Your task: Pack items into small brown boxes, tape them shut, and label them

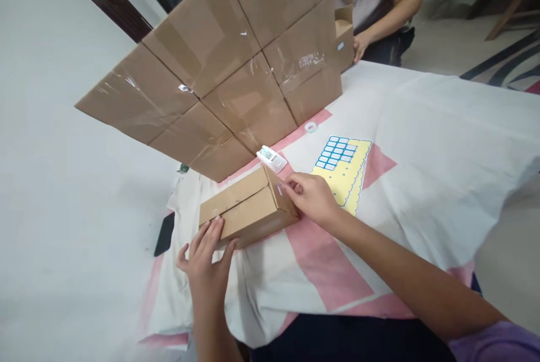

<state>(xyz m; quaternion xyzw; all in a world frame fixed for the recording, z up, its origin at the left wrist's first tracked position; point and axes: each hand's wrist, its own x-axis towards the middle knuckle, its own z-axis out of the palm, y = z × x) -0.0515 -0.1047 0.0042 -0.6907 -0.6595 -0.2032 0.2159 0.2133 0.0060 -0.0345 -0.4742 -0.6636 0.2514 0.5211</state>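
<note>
One broad cloth (pixel 422 142), white with pink patches, covered the work surface. Across its far left side stood a tall, taped cardboard partition (pixel 236 92), which hid part of a co-worker (pixel 379 7) at the far right, whose hand (pixel 359 45) was at the edge of a second box (pixel 344 41). A closed brown box (pixel 248 204) lay between the person's hands, near and left of centre. Yellow sheets with blue-edged labels (pixel 348 173) lay to its right, partly covered by the right arm. A dark flat object (pixel 164 234) sat at the cloth's left edge; a white item (pixel 272 159) lay just beyond the box, and a tape roll (pixel 311 127) farther off. The left hand (pixel 208 241) was spread open, fingertips on the lid and thumb against the near side. The right hand (pixel 310 193) was curled closed, thumb and forefinger together at a small pale label (pixel 280 189) by the box's right end; whether they pinched it, I could not tell.
</note>
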